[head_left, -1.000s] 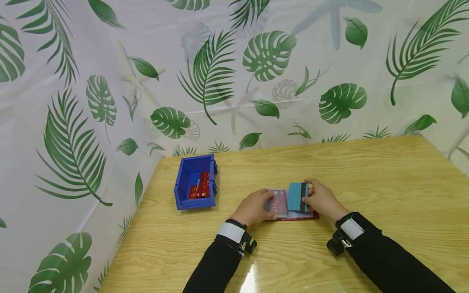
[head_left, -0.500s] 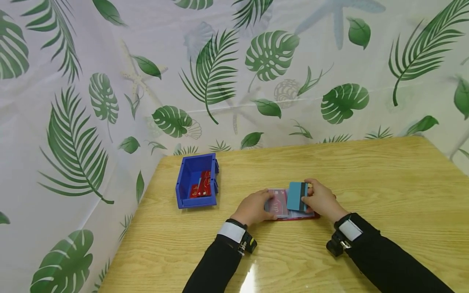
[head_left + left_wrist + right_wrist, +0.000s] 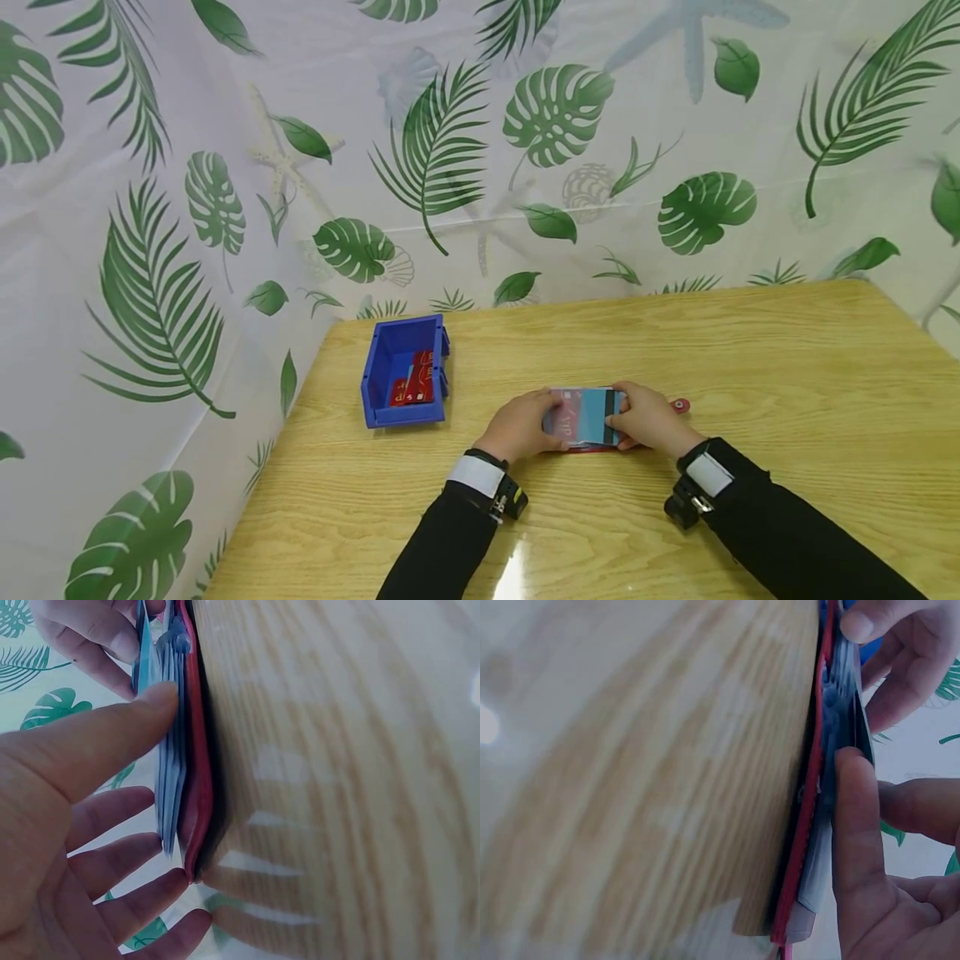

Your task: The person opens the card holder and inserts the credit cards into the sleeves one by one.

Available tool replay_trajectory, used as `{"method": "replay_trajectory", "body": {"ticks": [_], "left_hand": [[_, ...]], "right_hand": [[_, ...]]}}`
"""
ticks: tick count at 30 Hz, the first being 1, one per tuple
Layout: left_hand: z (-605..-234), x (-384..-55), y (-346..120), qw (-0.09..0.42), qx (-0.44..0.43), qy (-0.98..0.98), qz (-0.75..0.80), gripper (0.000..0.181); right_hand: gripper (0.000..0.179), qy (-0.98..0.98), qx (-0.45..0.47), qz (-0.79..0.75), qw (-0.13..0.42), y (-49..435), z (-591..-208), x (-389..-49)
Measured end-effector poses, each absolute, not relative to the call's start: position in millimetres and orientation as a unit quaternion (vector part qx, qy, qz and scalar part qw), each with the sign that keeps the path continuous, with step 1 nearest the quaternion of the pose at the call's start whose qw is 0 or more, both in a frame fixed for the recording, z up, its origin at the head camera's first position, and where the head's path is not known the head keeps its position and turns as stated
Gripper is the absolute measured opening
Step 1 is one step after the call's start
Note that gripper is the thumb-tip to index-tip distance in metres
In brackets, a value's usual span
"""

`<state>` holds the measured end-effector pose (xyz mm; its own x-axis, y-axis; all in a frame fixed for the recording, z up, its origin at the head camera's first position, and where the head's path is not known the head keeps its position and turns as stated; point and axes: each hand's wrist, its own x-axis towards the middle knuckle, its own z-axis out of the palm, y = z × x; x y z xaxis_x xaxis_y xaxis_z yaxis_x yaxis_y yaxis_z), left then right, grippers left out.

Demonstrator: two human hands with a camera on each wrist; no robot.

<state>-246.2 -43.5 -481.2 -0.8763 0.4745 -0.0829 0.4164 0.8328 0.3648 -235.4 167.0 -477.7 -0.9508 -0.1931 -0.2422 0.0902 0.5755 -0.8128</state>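
Note:
A red-covered card holder lies open on the table with its stack of clear sleeves upright-edged in the wrist views. My left hand holds its left side, thumb on the sleeves and fingers along the edge. Between thumb and fingers, my right hand pinches a blue card with a dark stripe at its right end. That card lies over or partly in a sleeve; which one, I cannot tell. A pinkish VIP card shows at the left. The holder's right part is hidden under my right hand.
A blue bin with several red cards stands left of the holder on the wooden table. Beyond my right hand a red strap end with a round snap sticks out. A leaf-patterned cloth hangs behind.
My right hand has moved the blue card left and slightly down, closer to my left hand. The red strap end has come into sight. My left hand stays in place.

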Motion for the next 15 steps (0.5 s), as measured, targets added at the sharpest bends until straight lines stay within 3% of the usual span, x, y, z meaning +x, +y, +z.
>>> {"method": "replay_trajectory", "body": {"ticks": [8,15], "left_hand": [[-479,-246,-42,0.086,0.236,0.954,0.164,0.068],[-477,-246,-42,0.093,0.231,0.953,0.17,0.072]], "right_hand": [[0.055,0.934,-0.079,-0.336,0.091,159,-478,-238],[0.054,0.953,-0.104,-0.257,0.126,148,-476,-245]]}}
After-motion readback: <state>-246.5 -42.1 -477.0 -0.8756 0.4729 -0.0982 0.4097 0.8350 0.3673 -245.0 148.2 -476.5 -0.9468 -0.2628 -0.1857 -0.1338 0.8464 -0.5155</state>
